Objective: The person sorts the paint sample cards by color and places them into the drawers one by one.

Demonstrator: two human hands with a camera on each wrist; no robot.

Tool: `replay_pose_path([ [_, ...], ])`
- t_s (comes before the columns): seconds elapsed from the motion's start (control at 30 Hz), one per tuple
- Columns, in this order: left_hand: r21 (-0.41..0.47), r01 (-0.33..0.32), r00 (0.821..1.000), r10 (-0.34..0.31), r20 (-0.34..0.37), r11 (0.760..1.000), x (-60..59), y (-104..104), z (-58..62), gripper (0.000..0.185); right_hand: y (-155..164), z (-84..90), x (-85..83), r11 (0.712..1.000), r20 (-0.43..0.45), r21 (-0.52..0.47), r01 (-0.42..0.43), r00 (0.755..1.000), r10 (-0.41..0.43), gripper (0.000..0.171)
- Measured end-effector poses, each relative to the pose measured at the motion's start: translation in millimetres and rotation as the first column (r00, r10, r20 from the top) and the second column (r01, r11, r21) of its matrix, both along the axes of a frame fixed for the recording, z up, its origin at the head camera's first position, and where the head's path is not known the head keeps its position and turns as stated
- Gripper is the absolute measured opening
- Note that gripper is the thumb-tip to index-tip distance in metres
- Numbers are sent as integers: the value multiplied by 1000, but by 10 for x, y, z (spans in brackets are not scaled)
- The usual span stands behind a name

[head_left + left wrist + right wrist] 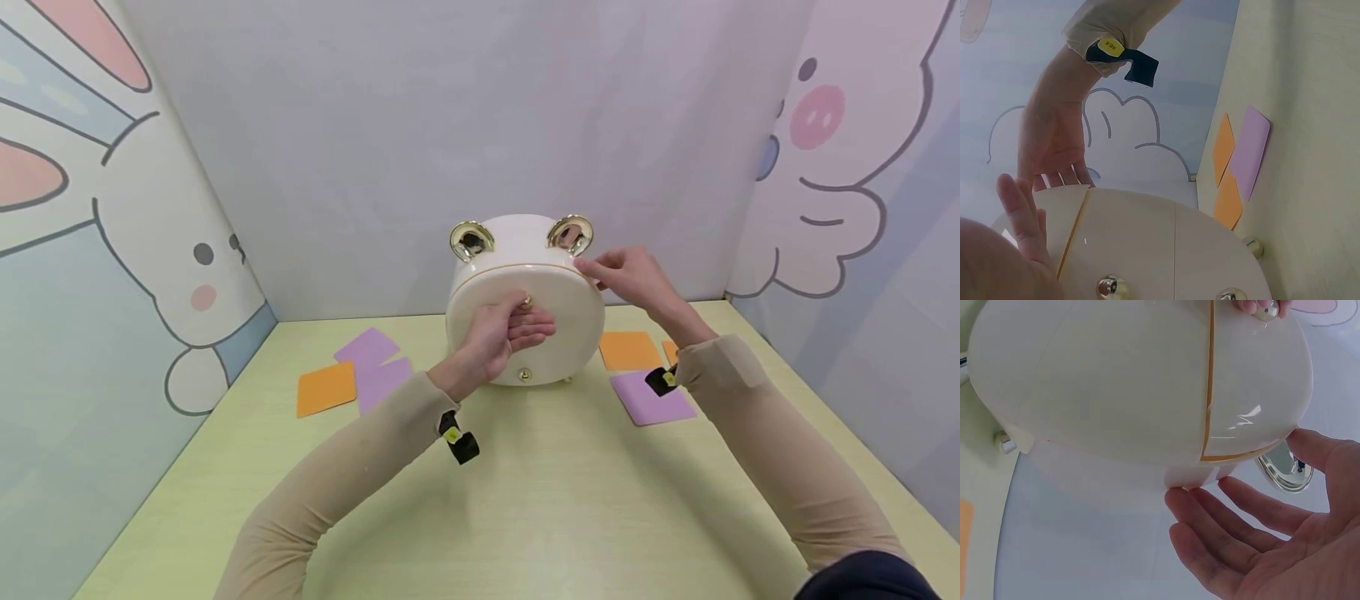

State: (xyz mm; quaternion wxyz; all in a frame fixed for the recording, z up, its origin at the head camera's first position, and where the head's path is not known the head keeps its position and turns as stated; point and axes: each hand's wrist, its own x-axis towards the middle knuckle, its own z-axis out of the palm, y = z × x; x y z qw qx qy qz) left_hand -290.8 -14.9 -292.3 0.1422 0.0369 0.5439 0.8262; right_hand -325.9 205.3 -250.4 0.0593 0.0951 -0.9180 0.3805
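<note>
The white box (525,308), round-faced with 2 gold ears (472,240) on top, stands on the green table (555,500) near the back wall, its flat front toward the person. Everything else is placed around it.

The left hand (502,333) is at the box's front centre, fingers curled round the upper gold knob (527,302), which it seems to pinch. That grip suits pulling a drawer, since the gold line across the front looks like a seam. A 2nd knob (524,375) sits lower on the front, untouched.

The right hand (630,279) lies against the box's upper right edge, just below the right ear. Its fingers are straight and relaxed, holding nothing; the right wrist view shows the palm open with fingertips (1197,500) at the rim. It likely steadies the box so that it does not slide toward the person.

Left of the box lie 1 orange card (326,388) and 2 purple cards (375,367), overlapping. Right of it lie orange cards (628,350) and 1 purple card (652,402), partly under the right sleeve.
</note>
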Motion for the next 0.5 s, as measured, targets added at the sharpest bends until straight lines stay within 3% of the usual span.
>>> replay_pose_path([
  [0.4, 3, 10, 1000, -10, -2, 1000, -46, -3, -7, 31, -7, -10, 14, 1000, -25, 11, -1, 1000, 1, 61],
  [0.5, -5, 21, 1000, -21, -1, 1000, -44, -14, -12, 33, -20, -27, 34, 1000, -73, 6, 5, 997, -4, 58],
])
